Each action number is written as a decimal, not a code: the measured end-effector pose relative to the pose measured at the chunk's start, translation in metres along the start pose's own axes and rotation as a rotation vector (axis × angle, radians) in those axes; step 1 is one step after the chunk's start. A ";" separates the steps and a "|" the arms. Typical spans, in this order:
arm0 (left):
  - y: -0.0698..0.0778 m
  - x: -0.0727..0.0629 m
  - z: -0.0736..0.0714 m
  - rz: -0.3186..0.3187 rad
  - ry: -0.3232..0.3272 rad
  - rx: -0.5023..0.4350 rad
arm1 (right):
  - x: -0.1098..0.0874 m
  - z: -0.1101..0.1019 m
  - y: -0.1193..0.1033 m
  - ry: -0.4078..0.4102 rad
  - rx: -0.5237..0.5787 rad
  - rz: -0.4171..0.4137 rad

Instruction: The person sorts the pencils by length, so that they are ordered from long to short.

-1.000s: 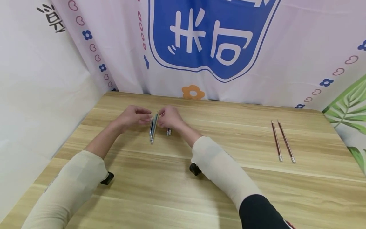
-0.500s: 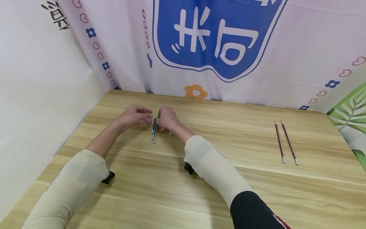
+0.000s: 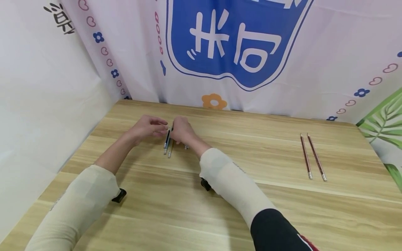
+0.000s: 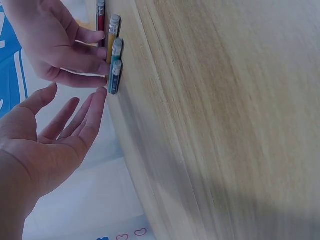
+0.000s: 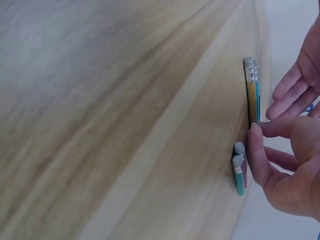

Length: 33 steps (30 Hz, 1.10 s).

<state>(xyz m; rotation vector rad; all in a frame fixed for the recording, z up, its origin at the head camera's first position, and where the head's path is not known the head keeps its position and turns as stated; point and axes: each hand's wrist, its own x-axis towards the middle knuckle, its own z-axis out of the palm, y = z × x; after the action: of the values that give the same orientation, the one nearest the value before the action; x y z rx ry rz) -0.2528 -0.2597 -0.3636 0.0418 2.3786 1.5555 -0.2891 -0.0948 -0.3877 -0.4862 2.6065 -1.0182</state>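
Note:
My right hand pinches a yellow pencil between thumb and forefinger, close to the tabletop. Beside it lie a teal pencil and a dark blue pencil, eraser ends toward me. My left hand is just left of this group, its fingers relaxed and spread, holding nothing. In the right wrist view, a green pencil and a reddish pencil lie under the right hand's near side. In the head view, the right hand hides most of that pair.
Two dark red pencils lie apart on the right side of the wooden table. A printed curtain hangs along the back edge. White sheeting borders the left.
My right hand has moved slightly left from above the right-hand pair to the left group and pinches the yellow pencil, which now lies a little apart from the others. My left hand stays nearly still.

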 end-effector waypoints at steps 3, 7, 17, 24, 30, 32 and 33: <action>0.000 0.000 0.001 0.001 -0.003 -0.007 | -0.002 0.001 -0.003 -0.009 -0.017 -0.007; -0.001 0.001 0.001 -0.001 -0.008 -0.005 | -0.005 0.001 -0.007 -0.006 -0.064 0.014; -0.002 0.002 0.001 0.001 -0.013 -0.005 | -0.008 0.002 -0.014 0.029 -0.158 0.085; -0.004 0.003 0.001 0.008 -0.008 -0.014 | -0.007 0.000 -0.012 0.033 -0.117 0.096; -0.003 0.005 0.002 -0.010 -0.002 0.001 | -0.007 -0.006 -0.005 0.036 0.036 0.072; -0.002 0.007 0.004 -0.021 -0.003 -0.008 | -0.009 -0.008 -0.003 0.042 0.092 0.058; -0.001 0.007 0.004 -0.025 -0.004 -0.015 | -0.010 -0.010 -0.002 0.044 0.125 0.052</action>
<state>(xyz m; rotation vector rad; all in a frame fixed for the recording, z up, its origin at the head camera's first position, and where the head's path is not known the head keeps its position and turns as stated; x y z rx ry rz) -0.2585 -0.2551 -0.3681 0.0116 2.3548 1.5602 -0.2838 -0.0866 -0.3780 -0.3683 2.5587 -1.1786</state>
